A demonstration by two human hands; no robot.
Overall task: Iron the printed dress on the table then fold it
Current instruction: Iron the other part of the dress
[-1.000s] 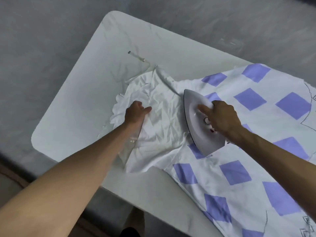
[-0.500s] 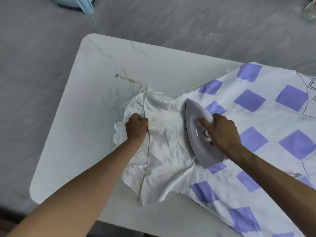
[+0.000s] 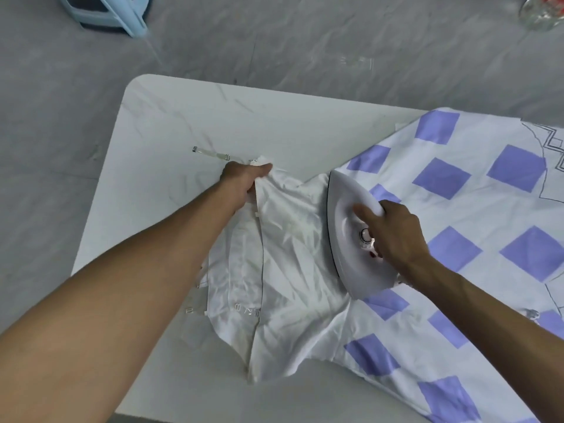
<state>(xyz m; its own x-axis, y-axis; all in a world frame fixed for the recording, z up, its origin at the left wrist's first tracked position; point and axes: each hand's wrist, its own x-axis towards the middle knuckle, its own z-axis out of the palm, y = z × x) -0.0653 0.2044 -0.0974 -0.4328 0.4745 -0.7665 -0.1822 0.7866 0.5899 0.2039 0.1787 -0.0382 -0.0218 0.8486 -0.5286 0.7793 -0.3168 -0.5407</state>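
Grey marbled floor surrounds a white table [image 3: 171,123] with rounded corners, seen from a head-worn camera looking down. A pale blue stool [image 3: 113,13] sits on the floor at the top left.

Head view: the printed dress [image 3: 305,285] lies flat on the table. Its skirt, white with purple squares, spreads to the right and runs out of frame. Its plain white top part is creased and lies at the centre. A clear shoulder strap [image 3: 210,154] trails from the top corner onto bare table.

The left hand [image 3: 244,178] has its fingers curled round the far corner of the white top part, gripping the cloth and drawing it away from the person. The right hand [image 3: 393,236] grips the handle of a white iron [image 3: 348,233], with the forefinger stretched along the handle. The iron rests on the dress where white cloth meets printed cloth. Its nose points away from the person, so its long axis runs near to far.

The creased white area lies just to the left of the iron, between the two hands. The next pass probably means sliding the iron leftward, toward the left hand, which must keep clear of the soleplate.
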